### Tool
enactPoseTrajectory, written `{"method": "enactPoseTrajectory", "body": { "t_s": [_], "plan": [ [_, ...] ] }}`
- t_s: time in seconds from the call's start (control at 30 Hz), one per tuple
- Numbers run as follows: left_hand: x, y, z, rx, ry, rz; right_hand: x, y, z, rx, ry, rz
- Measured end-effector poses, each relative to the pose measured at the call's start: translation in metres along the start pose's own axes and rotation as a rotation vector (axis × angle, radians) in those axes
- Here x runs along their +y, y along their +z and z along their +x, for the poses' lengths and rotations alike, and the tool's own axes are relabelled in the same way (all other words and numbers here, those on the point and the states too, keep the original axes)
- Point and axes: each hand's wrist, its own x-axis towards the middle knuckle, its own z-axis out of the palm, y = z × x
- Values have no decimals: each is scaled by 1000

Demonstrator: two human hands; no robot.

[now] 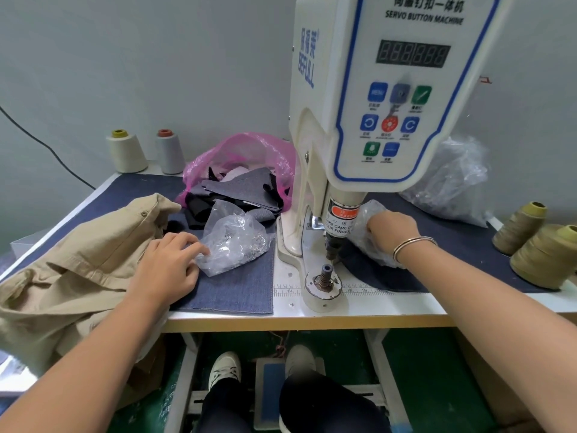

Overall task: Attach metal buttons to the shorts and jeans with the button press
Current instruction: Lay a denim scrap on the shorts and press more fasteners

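Observation:
The white servo button press (371,120) stands at the table's middle, its punch (331,250) raised above the lower die (324,278). Tan shorts (78,260) lie bunched at the left, one metal button showing near the waistband. My left hand (168,267) rests beside them, fingertips pinching the edge of a clear bag of metal button parts (234,242). My right hand (392,229) reaches into a second clear plastic bag (371,214) just right of the punch; its fingers are hidden inside the bag.
A pink bag of dark fabric scraps (240,179) sits behind the left bag. Thread cones stand at the back left (126,150) and far right (546,254). A large clear bag (452,182) lies at the back right. A foot pedal (273,392) sits under the table between my feet.

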Motion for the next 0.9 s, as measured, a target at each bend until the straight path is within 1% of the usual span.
{"method": "enactPoseTrajectory", "body": {
  "t_s": [0.07,0.1,0.13,0.2,0.23,0.27,0.37,0.5,0.53,0.63,0.67,0.7,0.83,0.9],
  "plan": [
    [0,0,0,-3,-1,0,-1,0,3,-23,3,-12],
    [0,1,0,-5,-1,0,-1,3,2,12,-29,-37],
    [0,1,0,-5,0,-1,-1,7,2,110,-84,-72],
    [-1,1,-1,-4,4,-2,1,18,-1,364,-234,-159],
    [-1,1,-1,-4,4,-1,3,20,-2,424,-274,-181],
    [-1,2,0,-3,4,1,4,21,-3,446,-294,-191],
    [-2,3,0,-2,10,7,8,22,-4,449,-305,-221],
    [-2,3,-1,-4,23,-8,6,21,-7,413,-310,-238],
    [-1,2,-1,-9,28,-16,4,18,-8,368,-309,-234],
    [0,2,1,-34,22,-57,-2,5,-13,79,-240,-214],
    [0,2,2,-45,27,-62,-1,3,-13,45,-227,-211],
    [0,2,3,-57,44,-59,2,3,-13,72,-228,-198],
    [2,3,7,-110,159,-38,21,11,-11,298,-293,-70],
    [7,4,10,-135,211,-48,25,14,-8,339,-298,15]
  ]
}}
